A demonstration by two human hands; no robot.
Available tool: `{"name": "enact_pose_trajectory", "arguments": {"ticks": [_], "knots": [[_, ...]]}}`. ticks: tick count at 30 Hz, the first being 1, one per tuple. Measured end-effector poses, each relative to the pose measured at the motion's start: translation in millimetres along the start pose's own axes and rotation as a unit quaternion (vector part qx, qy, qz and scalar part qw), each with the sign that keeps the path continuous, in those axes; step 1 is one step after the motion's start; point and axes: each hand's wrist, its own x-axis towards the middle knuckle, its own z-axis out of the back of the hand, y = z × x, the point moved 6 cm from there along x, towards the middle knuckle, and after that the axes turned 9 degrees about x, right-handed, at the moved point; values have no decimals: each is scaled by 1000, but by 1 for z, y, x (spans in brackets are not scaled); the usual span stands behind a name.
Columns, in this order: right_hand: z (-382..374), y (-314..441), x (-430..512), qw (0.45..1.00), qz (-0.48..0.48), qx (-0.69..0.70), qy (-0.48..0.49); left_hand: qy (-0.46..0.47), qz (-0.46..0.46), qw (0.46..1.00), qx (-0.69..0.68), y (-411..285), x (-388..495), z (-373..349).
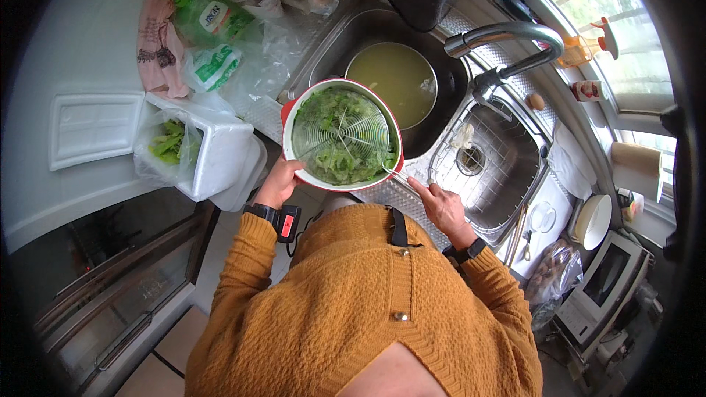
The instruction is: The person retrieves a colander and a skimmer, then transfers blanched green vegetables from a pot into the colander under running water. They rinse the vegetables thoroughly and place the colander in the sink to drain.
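Note:
My left hand (pixel 280 181) grips the near left rim of a red pot (pixel 289 146) with a pale inside. Leafy greens (pixel 337 170) fill it, and they look wet. Over them lies a round wire skimmer (pixel 353 132) with spiral rings. My right hand (pixel 441 207) is closed around the skimmer's thin handle (pixel 396 173), which crosses the pot's right rim. The pot is held in front of my body and overlaps the edge of the large sink basin (pixel 453 69). In that basin sits a round vessel of cloudy yellow-green liquid (pixel 394 74), partly hidden by the pot.
A curved faucet (pixel 504 38) arches beside the smaller basin, where a wire rack (pixel 496 176) lies. Left are a white foam box (pixel 223 146), bagged greens (pixel 168 140) and a green pump bottle (pixel 212 16). An egg (pixel 535 101) and chopsticks (pixel 516 234) lie to the right.

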Motion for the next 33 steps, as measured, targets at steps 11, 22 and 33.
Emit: {"name": "enact_pose_trajectory", "arguments": {"ticks": [11, 22, 33], "knots": [[11, 12, -2, 994, 17, 99, -39, 16, -12, 1000, -19, -2, -5, -1], [16, -80, 44, 918, -244, 288, -117, 14, -22, 999, -32, 3, -3, 5], [-20, -90, 51, 663, -326, 674, -15, -9, -7, 999, -47, 5, -5, 6]]}}
